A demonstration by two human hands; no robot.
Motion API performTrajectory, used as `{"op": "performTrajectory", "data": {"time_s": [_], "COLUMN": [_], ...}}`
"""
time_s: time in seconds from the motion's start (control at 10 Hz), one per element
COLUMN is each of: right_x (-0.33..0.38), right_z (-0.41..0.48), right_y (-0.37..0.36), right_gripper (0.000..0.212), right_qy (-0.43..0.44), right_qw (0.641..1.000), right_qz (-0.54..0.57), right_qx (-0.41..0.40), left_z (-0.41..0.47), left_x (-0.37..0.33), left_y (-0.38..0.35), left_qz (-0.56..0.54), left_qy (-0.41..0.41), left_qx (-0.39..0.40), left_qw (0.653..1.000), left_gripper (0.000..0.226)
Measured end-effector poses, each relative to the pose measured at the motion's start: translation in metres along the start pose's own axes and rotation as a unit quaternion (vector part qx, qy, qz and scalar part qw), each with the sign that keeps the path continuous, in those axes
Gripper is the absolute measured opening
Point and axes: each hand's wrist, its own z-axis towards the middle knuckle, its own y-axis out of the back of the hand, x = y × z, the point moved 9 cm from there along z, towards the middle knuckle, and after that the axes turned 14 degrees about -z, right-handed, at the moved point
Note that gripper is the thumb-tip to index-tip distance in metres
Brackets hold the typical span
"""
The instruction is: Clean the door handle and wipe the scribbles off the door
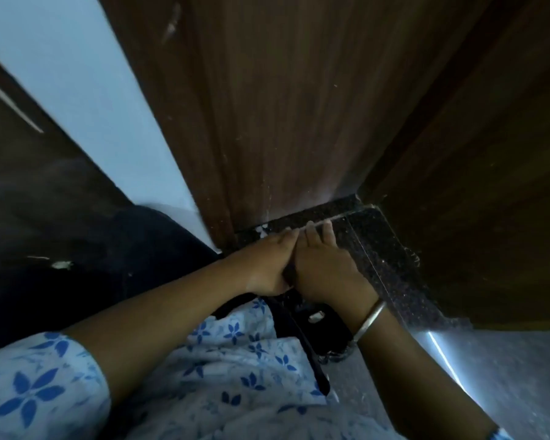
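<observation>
1. Head view looks steeply down at the foot of a brown wooden door (283, 106), with a pale blue wall (86, 90) to its left and a dark speckled stone threshold (372, 249) at its base.
2. Left hand (267, 265) and right hand (323, 265) are pressed side by side low in front of the door, fingers curled inward around something dark between the palms — probably a cloth, though I cannot tell for sure, nor how tightly it is gripped.
3. My reading is that the hands are readying or folding the wiping material. Doing this well means bunching it into a firm pad with a clean face outward, so one hand can rub while the other steadies the door.
4. A metal bangle (370, 319) sits on the right wrist — best kept off the wood to avoid scratches.
5. Door's lower panel shows faint pale streaks and specks, with a lighter smear (172, 25) near the top left; no clear scribbles can be made out in this dim, blurred view.
6. No door handle is in view, so it presumably lies above the frame.
</observation>
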Motion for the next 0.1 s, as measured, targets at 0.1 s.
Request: {"op": "performTrajectory", "data": {"time_s": [0.1], "right_x": [0.0439], "right_z": [0.0024], "right_y": [0.0224], "right_gripper": [0.090], "right_qy": [0.043], "right_qw": [0.998], "right_qz": [-0.041], "right_qx": [-0.035], "left_z": [-0.0327], "left_x": [0.0203], "left_y": [0.0231], "left_qz": [0.074], "left_qy": [0.020], "left_qx": [-0.085], "left_qw": [0.993], "left_gripper": [0.108]}}
